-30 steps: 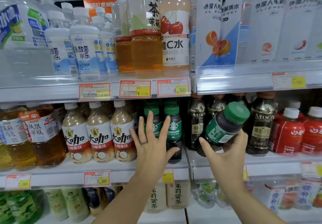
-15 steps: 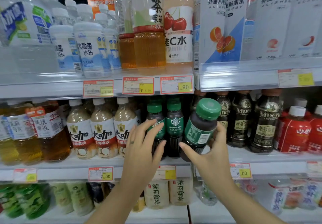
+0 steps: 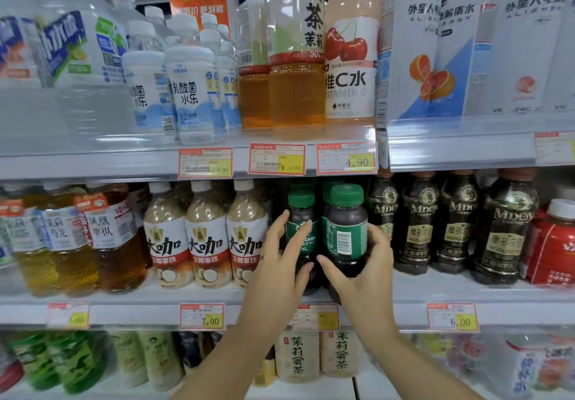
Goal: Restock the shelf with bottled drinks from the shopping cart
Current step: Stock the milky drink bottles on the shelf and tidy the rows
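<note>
My right hand (image 3: 361,278) grips a dark coffee bottle with a green cap and green label (image 3: 347,228), held upright at the front of the middle shelf (image 3: 435,303), barcode facing me. Just left of it stands a matching green-capped coffee bottle (image 3: 301,222), and my left hand (image 3: 284,262) has its fingers curled around that bottle's left side and front. More green caps show behind both bottles. The shopping cart is out of view.
Milk-coffee bottles (image 3: 207,241) stand to the left, dark MDOV coffee bottles (image 3: 417,225) to the right, red bottles (image 3: 553,244) at far right. The upper shelf edge with price tags (image 3: 277,158) hangs just above the caps. Tea bottles (image 3: 297,356) fill the lower shelf.
My right hand has carried the tilted bottle leftward and stood it upright in the slot beside the other green-capped bottle. My left hand has moved from open in front of the shelf onto the neighbouring bottle.
</note>
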A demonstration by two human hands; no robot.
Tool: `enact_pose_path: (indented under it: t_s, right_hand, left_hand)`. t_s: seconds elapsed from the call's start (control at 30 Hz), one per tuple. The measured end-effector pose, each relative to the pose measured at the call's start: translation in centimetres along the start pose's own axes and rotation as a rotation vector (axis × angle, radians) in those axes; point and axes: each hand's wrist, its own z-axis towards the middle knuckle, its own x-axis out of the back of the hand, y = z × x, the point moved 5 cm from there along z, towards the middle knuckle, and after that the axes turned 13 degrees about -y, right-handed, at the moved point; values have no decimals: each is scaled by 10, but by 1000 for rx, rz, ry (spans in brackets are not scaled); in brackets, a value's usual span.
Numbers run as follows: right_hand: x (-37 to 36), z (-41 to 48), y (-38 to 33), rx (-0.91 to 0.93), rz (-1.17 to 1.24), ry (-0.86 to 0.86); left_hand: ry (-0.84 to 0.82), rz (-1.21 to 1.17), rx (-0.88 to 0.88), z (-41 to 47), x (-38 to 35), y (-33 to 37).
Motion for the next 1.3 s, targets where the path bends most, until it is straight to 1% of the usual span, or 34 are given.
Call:
enact_pose_path:
  t_s: [0.13, 0.23, 0.3, 0.4, 0.47, 0.5, 0.53, 0.63, 0.67, 0.7, 0.73, 0.77, 0.83, 0.9, 0.97, 1.03, 1.07, 1.13, 1.17, 1.23, 1.3]
  right_hand:
    - [-3, 4, 0, -12, -44, 29]
    - [-1, 8, 0, -22, -35, 37]
    - [4, 8, -2, -26, 28, 22]
    - [16, 2, -12, -12, 168, -22]
    - [23, 0, -22, 11, 261, -102]
    - [25, -1, -25, 5, 314, -160]
    - [27, -2, -26, -14, 368, -220]
    - [31, -7, -22, -82, 496, -362]
    - [32, -9, -20, -107, 544, -389]
    - [32, -11, -17, -141, 603, -403]
    - [32, -14, -14, -181, 668, -406]
    - [32, -15, -11, -218, 721, -401]
    - [33, -17, -9, -254, 750, -403]
    - [36, -17, -13, -242, 651, -422]
    - [36, -18, -21, -206, 498, -447]
    - [30, -20, -27, -185, 388, -480]
    - [27, -21, -28, -182, 360, -465]
    - [26, -20, -27, -166, 355, -377]
    - [27, -18, -26, -155, 368, -342]
    - [29, -14, -26, -135, 381, -333]
    - [30, -9, -27, -104, 346, -331]
  left_hand:
    - [9, -10, -18, 1, -2, -3]
    - [-11, -9, -27, 1, -3, -3]
    - [-12, -23, -23, -1, 1, -2]
    - [59, -60, -60, -6, 16, 9]
    - [67, -166, -102, -8, 23, 18]
    - [28, -264, -102, -9, 24, 22]
    - [-49, -395, -78, -9, 22, 24]
    - [-383, -874, 40, -17, 0, 27]
    - [-468, -1002, 61, -21, -9, 30]
    - [-525, -1081, 64, -25, -16, 33]
    - [-553, -1109, 58, -29, -22, 36]
    - [-558, -1109, 52, -31, -26, 39]
    - [-504, -1083, 56, -34, -33, 42]
    - [-392, -996, 93, -35, -36, 41]
    - [-242, -803, 113, -36, -34, 39]
    - [-145, -538, 95, -36, -30, 41]
    - [-115, -407, 73, -36, -29, 44]
    - [-66, -209, 26, -36, -25, 48]
    - [-55, -152, 10, -35, -24, 48]
    - [-51, -93, -14, -32, -20, 42]
    - [-9, -112, 10, -27, -13, 28]
